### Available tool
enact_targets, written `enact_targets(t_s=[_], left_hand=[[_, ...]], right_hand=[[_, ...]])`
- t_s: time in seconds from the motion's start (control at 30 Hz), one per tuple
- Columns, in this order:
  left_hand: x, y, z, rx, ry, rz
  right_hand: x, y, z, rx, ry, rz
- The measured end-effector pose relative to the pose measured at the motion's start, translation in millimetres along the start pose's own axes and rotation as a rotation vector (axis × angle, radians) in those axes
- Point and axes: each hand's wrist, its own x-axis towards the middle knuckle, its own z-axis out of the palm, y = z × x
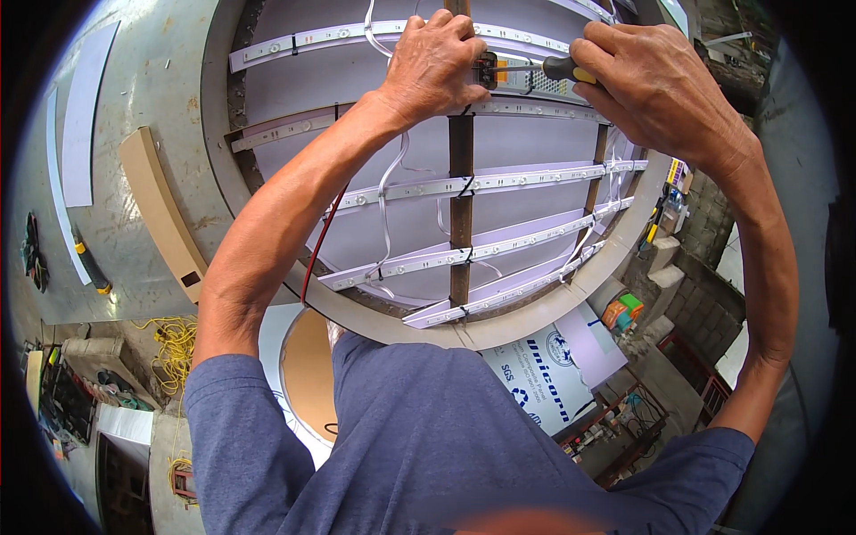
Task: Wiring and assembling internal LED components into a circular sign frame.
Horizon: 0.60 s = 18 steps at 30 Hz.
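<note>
My right hand (pixel 655 85) grips a screwdriver (pixel 563 69) with a black and yellow handle. Its thin shaft points left, and the tip meets a small black terminal block (pixel 486 71). Curled over the left side of that block is my left hand (pixel 432 64), thumb below and fingers above; its fingertips are partly hidden. The block sits at the end of a perforated metal power supply (pixel 548 85), inside a large round frame (pixel 615 259). White LED strips (pixel 419 187) run across the frame, tied with black cable ties to brown bars (pixel 461 223).
A metal table (pixel 160 80) on the left bears a curved brown strip (pixel 160 209) and a yellow-and-black-handled tool (pixel 91 267). Loose white wires (pixel 383 196) and a red wire (pixel 323 232) hang about the strips. Yellow cord (pixel 174 348) lies coiled on the floor.
</note>
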Motion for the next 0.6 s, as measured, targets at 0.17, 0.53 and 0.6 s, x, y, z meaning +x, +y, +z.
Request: enact_targets(t_s=[0.17, 0.53, 0.6], left_hand=[[1.3, 0.2, 0.9, 0.021, 0.002, 0.032], [2.7, -0.1, 1.2, 0.03, 0.045, 0.066], [3.6, 0.1, 0.0, 0.044, 0.018, 0.069]], right_hand=[[-1.7, 1.4, 4.3, 0.042, 0.037, -0.012], [-3.2, 0.2, 5.5, 0.12, 0.124, 0.049], [-0.9, -1.3, 4.7, 0.13, 0.112, 0.079]])
